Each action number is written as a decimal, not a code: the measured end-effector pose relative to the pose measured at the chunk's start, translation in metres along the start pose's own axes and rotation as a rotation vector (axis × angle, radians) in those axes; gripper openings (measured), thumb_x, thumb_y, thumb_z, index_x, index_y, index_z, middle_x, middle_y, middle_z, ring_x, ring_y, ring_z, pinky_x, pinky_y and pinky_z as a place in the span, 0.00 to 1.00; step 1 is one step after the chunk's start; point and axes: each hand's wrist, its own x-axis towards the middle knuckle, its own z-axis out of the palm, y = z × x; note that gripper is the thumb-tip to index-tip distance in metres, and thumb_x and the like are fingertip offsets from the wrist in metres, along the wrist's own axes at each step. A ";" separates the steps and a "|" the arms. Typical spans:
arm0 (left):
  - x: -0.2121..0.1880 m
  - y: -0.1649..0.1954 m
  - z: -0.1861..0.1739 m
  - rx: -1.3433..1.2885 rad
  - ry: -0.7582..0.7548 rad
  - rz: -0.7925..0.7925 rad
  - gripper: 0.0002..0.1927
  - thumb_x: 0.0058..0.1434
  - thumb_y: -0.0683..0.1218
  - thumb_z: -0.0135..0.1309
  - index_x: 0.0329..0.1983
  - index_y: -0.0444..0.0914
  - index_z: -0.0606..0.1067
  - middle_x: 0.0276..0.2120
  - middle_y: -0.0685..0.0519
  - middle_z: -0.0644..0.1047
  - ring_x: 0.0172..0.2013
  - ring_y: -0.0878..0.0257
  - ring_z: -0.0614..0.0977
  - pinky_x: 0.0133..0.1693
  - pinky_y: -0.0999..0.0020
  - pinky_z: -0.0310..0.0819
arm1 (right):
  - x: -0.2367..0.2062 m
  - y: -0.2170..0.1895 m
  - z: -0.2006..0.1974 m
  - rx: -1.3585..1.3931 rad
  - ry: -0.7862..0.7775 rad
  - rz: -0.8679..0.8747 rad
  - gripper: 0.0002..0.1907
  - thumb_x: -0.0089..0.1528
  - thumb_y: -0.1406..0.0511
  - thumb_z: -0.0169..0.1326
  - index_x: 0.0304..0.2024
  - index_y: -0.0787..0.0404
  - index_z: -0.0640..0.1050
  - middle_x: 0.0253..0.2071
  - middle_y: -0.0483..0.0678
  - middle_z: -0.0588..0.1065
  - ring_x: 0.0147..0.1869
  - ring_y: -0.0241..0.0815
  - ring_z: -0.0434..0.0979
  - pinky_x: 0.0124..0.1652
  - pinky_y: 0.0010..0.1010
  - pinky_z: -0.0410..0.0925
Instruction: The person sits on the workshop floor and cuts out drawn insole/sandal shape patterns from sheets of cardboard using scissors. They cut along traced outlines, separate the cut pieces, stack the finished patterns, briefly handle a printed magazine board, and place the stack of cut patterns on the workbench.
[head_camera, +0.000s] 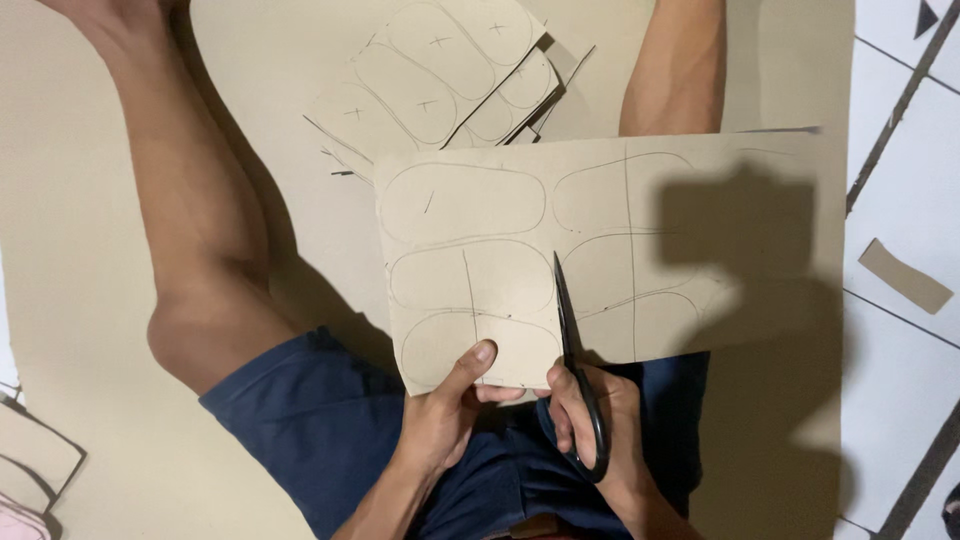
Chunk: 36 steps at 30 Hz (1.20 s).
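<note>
head view: scissors (572, 330) blades partly hidden in cardboard sheet (600, 250).

No packages, labels, signs or screens show here, only plain tan card with pencil outlines.

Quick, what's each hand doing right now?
Left hand: closed, pinching the near edge of the cardboard sheet.
Right hand: closed around the handles of the black scissors, blades in the sheet.

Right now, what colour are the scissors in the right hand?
Black, handles and blades alike. The scissors show best in the head view, cutting into the tan cardboard sheet.
</note>
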 end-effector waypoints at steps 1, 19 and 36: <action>0.000 -0.001 -0.001 -0.005 0.000 -0.015 0.23 0.62 0.44 0.57 0.58 0.27 0.72 0.46 0.39 0.81 0.41 0.52 0.86 0.36 0.60 0.86 | 0.001 -0.002 -0.003 -0.013 -0.019 -0.038 0.23 0.66 0.55 0.52 0.25 0.68 0.76 0.13 0.47 0.66 0.14 0.37 0.63 0.17 0.29 0.57; -0.021 -0.011 0.024 -0.080 -0.129 -0.091 0.25 0.61 0.42 0.56 0.59 0.25 0.71 0.46 0.39 0.81 0.40 0.53 0.86 0.34 0.60 0.86 | 0.010 -0.036 -0.032 -0.131 0.075 -0.317 0.26 0.67 0.51 0.51 0.32 0.70 0.79 0.27 0.53 0.77 0.29 0.43 0.74 0.30 0.35 0.67; -0.019 -0.005 -0.005 -0.088 -0.098 -0.148 0.27 0.58 0.41 0.60 0.58 0.21 0.70 0.42 0.37 0.81 0.37 0.49 0.85 0.34 0.55 0.85 | 0.033 -0.064 -0.015 -0.247 0.062 -0.345 0.31 0.69 0.46 0.41 0.31 0.65 0.78 0.22 0.46 0.73 0.26 0.34 0.69 0.27 0.28 0.63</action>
